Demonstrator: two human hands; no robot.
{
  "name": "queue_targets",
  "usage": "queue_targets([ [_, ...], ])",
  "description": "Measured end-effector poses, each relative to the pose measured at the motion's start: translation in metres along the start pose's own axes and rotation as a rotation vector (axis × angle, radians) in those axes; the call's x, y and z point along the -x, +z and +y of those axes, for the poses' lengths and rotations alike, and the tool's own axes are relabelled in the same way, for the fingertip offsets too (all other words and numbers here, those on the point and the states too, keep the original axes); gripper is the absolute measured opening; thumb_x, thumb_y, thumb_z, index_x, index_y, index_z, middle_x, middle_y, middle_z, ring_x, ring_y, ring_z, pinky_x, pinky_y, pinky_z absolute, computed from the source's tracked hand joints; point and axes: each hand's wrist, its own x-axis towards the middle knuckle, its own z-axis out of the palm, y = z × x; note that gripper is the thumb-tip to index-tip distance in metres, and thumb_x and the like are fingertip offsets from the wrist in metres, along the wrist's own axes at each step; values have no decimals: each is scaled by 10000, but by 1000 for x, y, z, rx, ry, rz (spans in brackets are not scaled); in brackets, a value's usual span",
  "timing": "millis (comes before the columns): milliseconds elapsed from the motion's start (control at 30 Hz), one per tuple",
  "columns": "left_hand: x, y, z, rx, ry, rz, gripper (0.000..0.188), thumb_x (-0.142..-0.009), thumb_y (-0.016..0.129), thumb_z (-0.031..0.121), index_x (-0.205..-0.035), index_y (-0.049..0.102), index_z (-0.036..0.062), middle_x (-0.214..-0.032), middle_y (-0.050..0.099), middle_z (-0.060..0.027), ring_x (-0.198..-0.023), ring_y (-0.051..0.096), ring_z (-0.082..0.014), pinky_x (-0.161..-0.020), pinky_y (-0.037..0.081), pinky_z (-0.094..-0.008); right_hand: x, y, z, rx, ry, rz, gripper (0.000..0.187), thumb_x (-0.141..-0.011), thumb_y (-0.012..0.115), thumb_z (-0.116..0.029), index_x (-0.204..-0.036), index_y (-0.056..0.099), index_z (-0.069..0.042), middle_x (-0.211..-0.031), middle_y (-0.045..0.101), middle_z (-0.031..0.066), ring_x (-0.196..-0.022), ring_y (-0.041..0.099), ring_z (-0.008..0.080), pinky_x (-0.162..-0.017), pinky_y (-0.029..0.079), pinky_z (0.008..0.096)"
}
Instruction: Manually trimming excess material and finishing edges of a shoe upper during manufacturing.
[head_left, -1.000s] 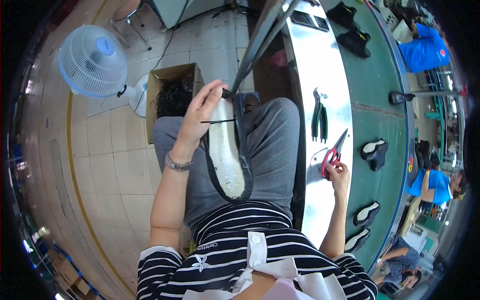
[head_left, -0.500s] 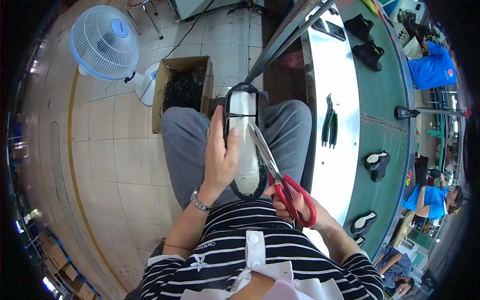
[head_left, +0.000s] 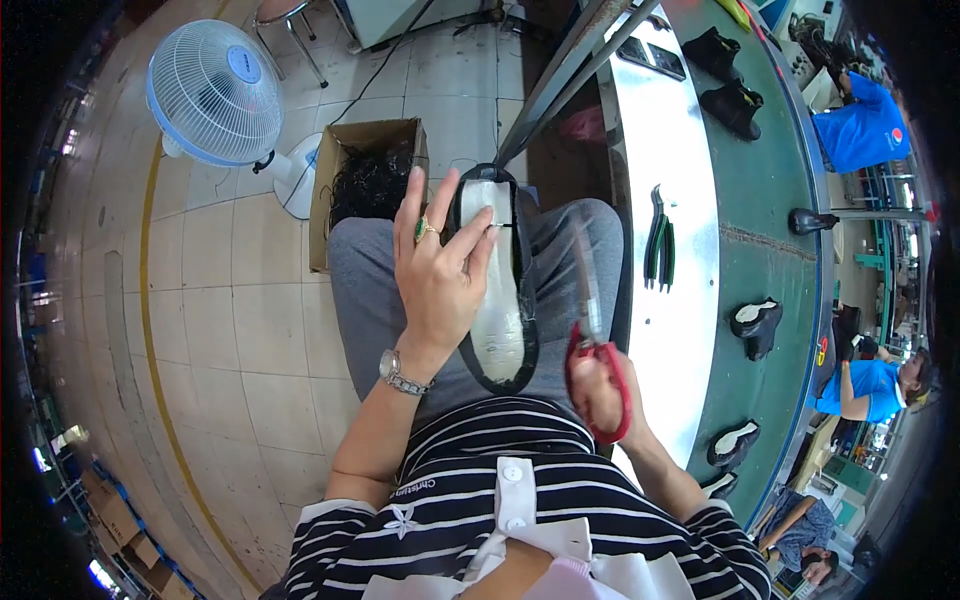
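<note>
Between my knees a black shoe upper lies bottom up, its pale, film-like underside [head_left: 497, 345] framed by a black rim. A short black cord [head_left: 506, 226] crosses it near the far end. My left hand [head_left: 440, 270] lies over the shoe's left side, thumb and forefinger pinched at the cord and the other fingers stretched out. My right hand [head_left: 600, 392], blurred by motion, grips red-handled scissors [head_left: 622, 395] to the right of the shoe. Their blades [head_left: 586, 270] point away from me, apart from the shoe, and look closed together.
On the right, a metal ledge [head_left: 680, 350] holds green-handled nippers [head_left: 658, 240] and a phone [head_left: 665, 60]. Beyond it, a green conveyor [head_left: 775, 270] carries several black shoes. A cardboard box [head_left: 420, 155] of black scraps and a fan [head_left: 215, 95] stand left. Co-workers are at far right.
The scissors have swung right, off the shoe, and their blades have come together. My left hand has shifted from the shoe's side to pinch at the cord, which spans less of the underside.
</note>
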Motion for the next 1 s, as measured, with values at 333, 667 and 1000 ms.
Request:
queue_targets([
  [333, -35, -62, 26, 36, 231, 607, 135, -871, 670, 64, -958, 726, -23, -1006, 680, -98, -984, 591, -227, -835, 497, -367, -8, -144, 123, 645, 200, 877, 444, -852, 709, -321, -1095, 651, 46, -697, 595, 71, -604, 536, 156, -576, 433, 316],
  [667, -31, -33, -150, -399, -104, 75, 454, -949, 609, 201, -1301, 525, -73, -1299, 532, -202, -1123, 552, -306, -952, 433, -388, -57, -158, 126, 869, -43, 987, 434, -870, 671, -225, -1216, 612, 29, -1107, 618, 223, -1002, 613, 346, -887, 472, 397],
  [1000, -23, 29, 22, -55, 481, -452, 459, -992, 439, 385, -1338, 573, 115, -1417, 521, -48, -1403, 338, -302, -1163, 196, -465, -188, -153, 92, 984, -92, 922, 531, -859, 661, -367, -1230, 583, 5, -1170, 580, 255, -1106, 549, 396, -940, 445, 449],
])
